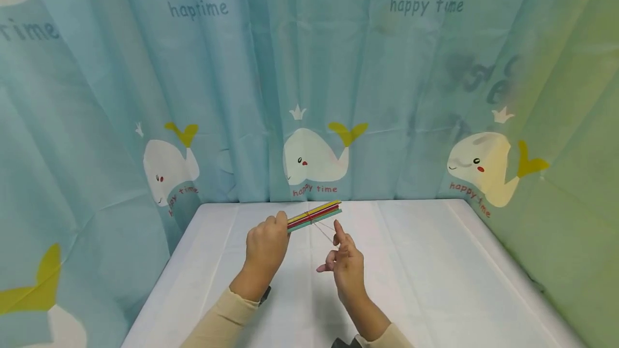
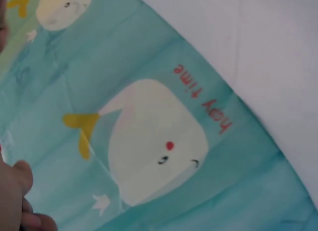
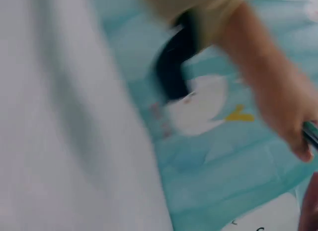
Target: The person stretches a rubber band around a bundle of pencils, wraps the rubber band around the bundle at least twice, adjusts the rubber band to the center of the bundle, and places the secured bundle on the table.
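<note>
My left hand (image 1: 267, 243) grips one end of a bundle of thin coloured sticks (image 1: 326, 210), yellow, red and teal, tilted up to the right above the table. A thin reddish rubber band (image 1: 310, 217) circles the bundle near its middle. Two of its strands stretch from there to my right hand (image 1: 348, 265), whose fingers hold the band drawn out below the sticks' free end. In the left wrist view only part of the left hand (image 2: 15, 196) shows at the edge. The right wrist view catches the left hand (image 3: 290, 109) around a dark stick end.
Below both hands lies a table with a white cover (image 1: 416, 273). A blue-green curtain (image 1: 309, 69) printed with whales stands behind the table and along its sides. Each wrist wears a dark strap or device (image 3: 174, 67), partly visible.
</note>
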The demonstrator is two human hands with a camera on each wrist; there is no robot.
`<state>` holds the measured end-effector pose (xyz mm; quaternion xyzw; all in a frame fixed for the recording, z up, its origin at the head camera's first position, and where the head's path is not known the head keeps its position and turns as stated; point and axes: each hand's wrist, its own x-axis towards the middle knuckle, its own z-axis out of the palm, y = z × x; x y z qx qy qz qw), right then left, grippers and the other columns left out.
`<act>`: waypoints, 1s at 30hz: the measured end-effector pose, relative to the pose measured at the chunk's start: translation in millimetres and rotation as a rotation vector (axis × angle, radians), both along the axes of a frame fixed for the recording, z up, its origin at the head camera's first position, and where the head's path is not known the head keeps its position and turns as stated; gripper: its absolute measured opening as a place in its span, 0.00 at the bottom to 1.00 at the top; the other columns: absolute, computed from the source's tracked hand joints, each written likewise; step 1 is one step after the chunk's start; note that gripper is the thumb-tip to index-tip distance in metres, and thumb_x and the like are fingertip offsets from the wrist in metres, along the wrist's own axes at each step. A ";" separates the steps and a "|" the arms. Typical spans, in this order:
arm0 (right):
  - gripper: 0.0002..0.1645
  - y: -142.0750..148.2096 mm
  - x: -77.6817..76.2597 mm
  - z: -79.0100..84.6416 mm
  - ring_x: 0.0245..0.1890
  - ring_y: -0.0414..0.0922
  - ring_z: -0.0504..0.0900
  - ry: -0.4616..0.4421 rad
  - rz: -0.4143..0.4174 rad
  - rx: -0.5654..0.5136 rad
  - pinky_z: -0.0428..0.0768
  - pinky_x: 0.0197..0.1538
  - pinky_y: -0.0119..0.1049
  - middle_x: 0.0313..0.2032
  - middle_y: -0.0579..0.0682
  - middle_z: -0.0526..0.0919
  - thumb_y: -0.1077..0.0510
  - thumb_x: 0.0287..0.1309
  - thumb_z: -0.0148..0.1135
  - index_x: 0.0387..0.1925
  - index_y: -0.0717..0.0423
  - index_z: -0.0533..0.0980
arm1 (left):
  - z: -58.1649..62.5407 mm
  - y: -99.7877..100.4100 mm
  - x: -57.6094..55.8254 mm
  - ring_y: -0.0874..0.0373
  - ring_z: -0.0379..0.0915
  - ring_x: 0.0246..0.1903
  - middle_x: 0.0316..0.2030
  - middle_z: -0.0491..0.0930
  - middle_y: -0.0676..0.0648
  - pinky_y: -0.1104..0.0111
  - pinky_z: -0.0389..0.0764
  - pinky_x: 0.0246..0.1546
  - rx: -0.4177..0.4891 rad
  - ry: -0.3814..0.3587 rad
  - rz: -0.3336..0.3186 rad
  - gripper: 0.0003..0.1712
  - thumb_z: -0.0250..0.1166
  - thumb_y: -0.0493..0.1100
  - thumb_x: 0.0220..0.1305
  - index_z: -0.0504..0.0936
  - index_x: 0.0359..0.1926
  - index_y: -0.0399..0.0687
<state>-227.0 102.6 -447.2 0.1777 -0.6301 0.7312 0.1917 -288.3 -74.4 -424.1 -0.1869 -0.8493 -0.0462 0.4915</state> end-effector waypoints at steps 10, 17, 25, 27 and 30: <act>0.32 28.6 -27.8 6.2 0.19 0.40 0.69 -0.459 0.127 -0.250 0.83 0.30 0.48 0.35 0.53 0.69 0.37 0.68 0.50 0.40 0.62 0.80 | 4.1 -9.2 3.1 0.58 0.60 0.08 0.12 0.67 0.49 0.69 0.59 0.08 -0.099 0.111 -0.139 0.18 0.76 0.41 0.49 0.72 0.21 0.46; 0.22 42.3 -33.9 13.8 0.21 0.41 0.71 -0.452 0.222 -0.132 0.82 0.34 0.54 0.32 0.55 0.76 0.48 0.67 0.54 0.35 0.63 0.82 | 4.7 -18.9 2.3 0.61 0.60 0.07 0.11 0.68 0.52 0.71 0.58 0.08 -0.165 0.117 -0.213 0.11 0.74 0.41 0.45 0.77 0.21 0.48; 0.14 54.1 -38.4 26.1 0.26 0.39 0.74 -0.384 0.382 -0.055 0.81 0.39 0.53 0.35 0.48 0.77 0.55 0.65 0.53 0.32 0.53 0.84 | 6.8 -26.0 2.4 0.62 0.61 0.08 0.12 0.72 0.53 0.71 0.60 0.09 -0.173 0.046 -0.205 0.10 0.73 0.39 0.39 0.80 0.25 0.49; 0.15 55.2 -37.4 27.5 0.27 0.40 0.74 -0.359 0.398 -0.060 0.81 0.40 0.55 0.36 0.48 0.78 0.55 0.66 0.52 0.35 0.54 0.85 | 6.5 -26.0 2.5 0.62 0.61 0.08 0.13 0.73 0.53 0.72 0.60 0.09 -0.170 0.046 -0.202 0.09 0.71 0.39 0.38 0.81 0.25 0.50; 0.15 56.3 -37.0 28.8 0.33 0.43 0.79 -0.340 0.399 -0.046 0.80 0.40 0.57 0.40 0.50 0.79 0.56 0.65 0.53 0.37 0.56 0.85 | 7.7 -24.7 3.3 0.62 0.60 0.08 0.12 0.71 0.54 0.72 0.59 0.09 -0.182 0.068 -0.232 0.09 0.72 0.40 0.39 0.80 0.24 0.50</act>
